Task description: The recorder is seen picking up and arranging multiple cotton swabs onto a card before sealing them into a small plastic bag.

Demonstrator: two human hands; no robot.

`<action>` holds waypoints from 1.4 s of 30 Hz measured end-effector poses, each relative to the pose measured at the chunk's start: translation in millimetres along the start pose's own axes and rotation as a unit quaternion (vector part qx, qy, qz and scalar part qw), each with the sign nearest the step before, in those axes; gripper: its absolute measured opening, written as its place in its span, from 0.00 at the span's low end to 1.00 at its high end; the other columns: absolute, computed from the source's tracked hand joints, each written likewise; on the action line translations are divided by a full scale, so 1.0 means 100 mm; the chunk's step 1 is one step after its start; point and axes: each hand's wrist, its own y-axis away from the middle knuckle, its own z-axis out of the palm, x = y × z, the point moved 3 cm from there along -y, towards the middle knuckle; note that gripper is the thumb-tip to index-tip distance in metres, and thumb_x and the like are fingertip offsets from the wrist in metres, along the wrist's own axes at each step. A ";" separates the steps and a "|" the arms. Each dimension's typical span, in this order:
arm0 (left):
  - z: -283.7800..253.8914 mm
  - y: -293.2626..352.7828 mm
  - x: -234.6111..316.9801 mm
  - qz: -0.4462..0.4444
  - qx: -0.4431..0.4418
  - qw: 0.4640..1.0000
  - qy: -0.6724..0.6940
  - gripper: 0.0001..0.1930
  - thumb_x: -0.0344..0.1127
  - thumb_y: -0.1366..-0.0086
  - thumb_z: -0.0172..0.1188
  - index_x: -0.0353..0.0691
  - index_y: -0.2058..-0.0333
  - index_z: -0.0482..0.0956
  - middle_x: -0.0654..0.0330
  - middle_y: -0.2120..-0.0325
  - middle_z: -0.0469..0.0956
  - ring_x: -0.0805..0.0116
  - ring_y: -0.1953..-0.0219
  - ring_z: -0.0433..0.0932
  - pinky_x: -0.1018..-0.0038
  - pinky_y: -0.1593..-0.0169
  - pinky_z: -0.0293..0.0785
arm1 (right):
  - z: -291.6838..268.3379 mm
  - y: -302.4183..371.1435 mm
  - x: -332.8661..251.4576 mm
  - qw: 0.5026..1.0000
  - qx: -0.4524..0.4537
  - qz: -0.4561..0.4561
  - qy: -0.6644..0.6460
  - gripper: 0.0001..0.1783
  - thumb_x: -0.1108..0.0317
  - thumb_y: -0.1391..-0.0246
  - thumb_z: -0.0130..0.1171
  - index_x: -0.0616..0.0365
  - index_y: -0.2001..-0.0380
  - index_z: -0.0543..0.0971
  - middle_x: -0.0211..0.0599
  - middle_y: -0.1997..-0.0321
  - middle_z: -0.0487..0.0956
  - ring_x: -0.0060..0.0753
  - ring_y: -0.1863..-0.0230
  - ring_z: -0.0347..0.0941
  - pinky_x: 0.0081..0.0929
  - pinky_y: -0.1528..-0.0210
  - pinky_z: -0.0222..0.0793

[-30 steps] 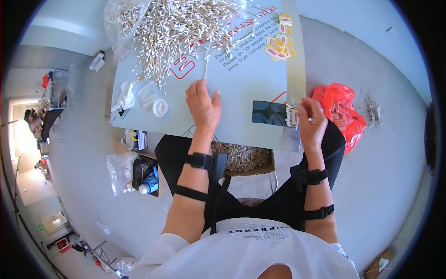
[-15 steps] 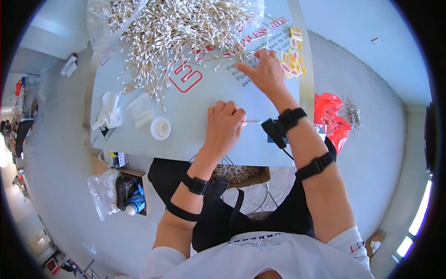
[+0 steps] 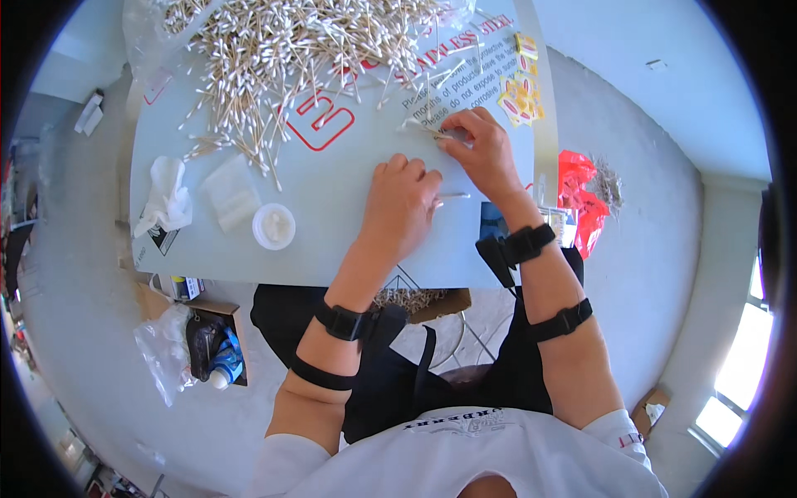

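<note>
swab pile (image 3: 307, 62): table (image 3: 199, 261), far side | slips (image 3: 520, 96): right of pile | tub (image 3: 256, 227): table, near left

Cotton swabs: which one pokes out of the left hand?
The lone cotton swab whose white tip points right from the left hand; others are in or around the big pile or by the right hand.
</note>
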 end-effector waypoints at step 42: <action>0.04 0.09 0.18 0.018 -0.008 1.000 -0.017 0.11 0.30 0.55 0.68 0.40 0.71 0.75 0.60 0.71 0.71 0.59 0.62 0.69 0.65 0.58 0.67 | -0.25 0.22 -0.12 0.995 0.010 -0.065 -0.074 0.14 0.79 0.55 0.61 0.62 0.61 0.79 0.42 0.67 0.77 0.39 0.67 0.75 0.30 0.63 0.72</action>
